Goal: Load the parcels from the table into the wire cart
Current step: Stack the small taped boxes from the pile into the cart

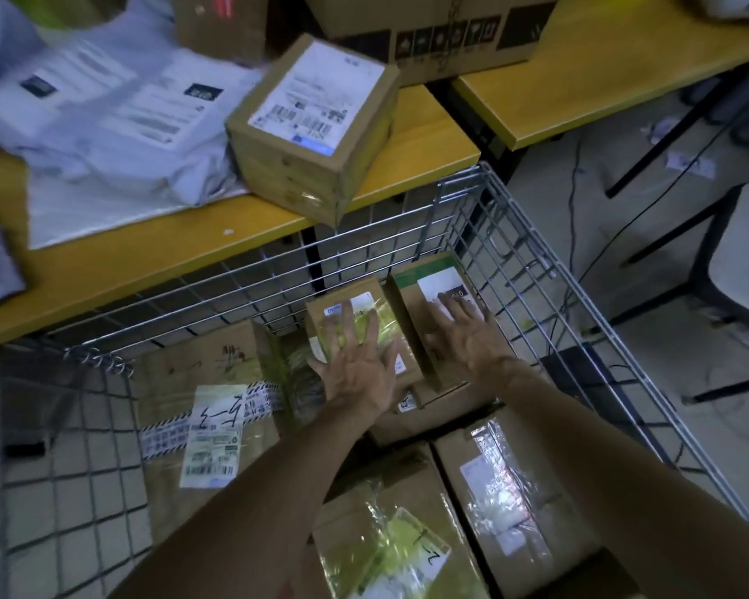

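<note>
deep in the wire cart (532, 235), near its far right corner: two small parcels side by side, touching. on the left one, a small taped box (355, 296) with yellow-green tape across its top, the left hand (355, 367), palm down, fingers straight and fanned wide, pressing flat, gripping nothing. on the right one, a green-edged box (409, 309) with a white label, the right hand (468, 335), likewise palm down and splayed, fingertips on the label. both small parcels perched on a plain brown box (437, 410) beneath them. lower in the cart, to the left, a large carton (178, 382) with a barcode label and striped tape. nearest the camera, a box with yellowish film (385, 542) beside a box with shiny clear tape (507, 490), the two touching. beyond the cart's far wall, close against it, the yellow table (148, 257). not yet loaded, on the table: a labelled box (316, 123), one corner jutting past the table edge above the cart; just left of it and touching, a heap of grey mailer bags (104, 123), blurred; behind, a big printed carton (429, 23) spanning the gap to a second yellow table (602, 80). off to the right, on the floor, a pale seat (744, 261) on dark legs.
</note>
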